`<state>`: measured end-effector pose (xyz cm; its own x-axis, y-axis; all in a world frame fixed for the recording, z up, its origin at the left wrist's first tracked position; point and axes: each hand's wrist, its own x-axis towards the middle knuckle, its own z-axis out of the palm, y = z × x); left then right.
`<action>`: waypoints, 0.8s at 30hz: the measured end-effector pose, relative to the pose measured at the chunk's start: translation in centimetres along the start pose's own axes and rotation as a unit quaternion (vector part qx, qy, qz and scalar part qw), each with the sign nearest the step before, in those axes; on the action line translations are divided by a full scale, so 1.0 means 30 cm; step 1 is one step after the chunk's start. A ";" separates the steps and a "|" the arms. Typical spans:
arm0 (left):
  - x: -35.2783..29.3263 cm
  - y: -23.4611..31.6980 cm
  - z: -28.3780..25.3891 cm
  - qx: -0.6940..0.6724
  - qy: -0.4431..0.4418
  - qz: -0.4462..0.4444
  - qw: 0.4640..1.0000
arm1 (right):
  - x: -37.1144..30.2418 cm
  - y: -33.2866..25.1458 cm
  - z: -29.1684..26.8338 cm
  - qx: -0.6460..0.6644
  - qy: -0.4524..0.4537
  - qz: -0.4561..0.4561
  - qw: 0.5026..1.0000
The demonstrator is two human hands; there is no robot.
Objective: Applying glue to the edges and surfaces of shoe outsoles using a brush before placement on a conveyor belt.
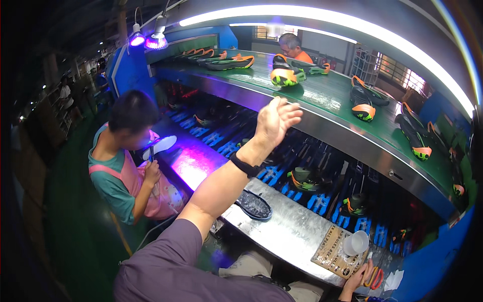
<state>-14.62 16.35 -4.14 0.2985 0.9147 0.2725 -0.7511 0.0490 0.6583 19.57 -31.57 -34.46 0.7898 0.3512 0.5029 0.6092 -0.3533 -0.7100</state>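
My left hand [277, 121] is raised at the front edge of the green conveyor belt [322, 95], fingers spread and nothing in them. Just beyond its fingertips is a black, orange and green shoe upper [286, 76], with a dark shadow below it; whether it touches the belt I cannot tell. My right hand [358, 278] lies low at the bench's near edge, fingers stretched out and apparently holding nothing. Beside it are scissors with red and yellow handles [374, 278]. A dark shoe sole [254, 205] rests on the metal bench [282, 221], its inside wet-looking.
A white cup [356, 243] stands on a cardboard sheet [332, 251], near a white scrap [394, 280]. More shoe uppers [363, 103] line the belt. Others ride on blue racks [318, 204] underneath. At left a co-worker [131, 161] holds a pale sole under purple lamps [156, 40]; another person [297, 48] is behind the belt.
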 end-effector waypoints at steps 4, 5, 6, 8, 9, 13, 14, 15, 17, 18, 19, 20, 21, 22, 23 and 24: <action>0.072 0.058 -0.018 0.435 0.090 0.405 0.799 | -0.023 -0.019 -0.022 -0.013 0.001 0.023 1.000; 0.104 0.078 -0.037 0.513 0.099 0.426 0.738 | -0.018 -0.023 -0.014 -0.015 -0.007 0.022 1.000; 0.136 0.091 -0.055 0.518 0.104 0.421 0.737 | -0.014 -0.026 -0.010 -0.025 -0.018 0.023 0.999; 0.186 0.128 -0.073 0.703 0.114 0.340 0.615 | -0.016 -0.047 -0.017 -0.034 -0.025 0.020 0.999; 0.231 0.150 -0.100 0.728 0.086 0.323 0.599 | -0.017 -0.065 -0.019 -0.032 -0.027 0.030 0.999; 0.381 0.217 -0.168 0.780 0.028 0.227 0.583 | -0.024 -0.190 -0.020 0.016 -0.029 0.111 0.993; 0.405 0.235 -0.192 0.772 -0.001 0.220 0.597 | -0.022 -0.230 -0.019 0.055 -0.042 0.156 0.985; 0.427 0.255 -0.221 0.746 0.004 0.231 0.624 | -0.017 -0.189 -0.011 0.069 -0.054 0.188 0.978; 0.510 0.292 -0.272 0.725 0.023 0.254 0.640 | -0.019 -0.223 -0.023 0.014 -0.018 0.144 0.989; 0.548 0.330 -0.306 0.775 0.075 0.227 0.585 | -0.012 -0.247 -0.024 -0.030 -0.001 0.100 0.995; 0.607 0.383 -0.387 0.823 0.140 0.170 0.524 | 0.002 -0.271 -0.014 -0.065 0.011 0.059 0.996; 0.670 0.435 -0.458 0.846 0.216 0.076 0.481 | 0.014 -0.293 -0.006 -0.099 0.021 0.027 0.995; 0.678 0.448 -0.436 0.835 0.255 0.004 0.488 | 0.009 -0.314 -0.012 -0.132 0.033 0.010 0.991; 0.707 0.488 -0.461 0.833 0.302 -0.041 0.462 | 0.014 -0.333 -0.007 -0.153 0.039 -0.006 0.987; 0.748 0.531 -0.523 0.827 0.343 -0.040 0.443 | 0.018 -0.354 0.002 -0.166 0.044 -0.017 0.985; 0.776 0.548 -0.548 0.820 0.358 -0.066 0.442 | 0.020 -0.385 0.008 -0.171 0.044 -0.013 0.984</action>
<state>-29.71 45.04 1.47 -0.4277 0.8687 0.2499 0.8568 0.3015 0.4183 13.00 -27.07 -26.05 0.7681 0.2917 0.5701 0.6051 -0.6220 -0.4970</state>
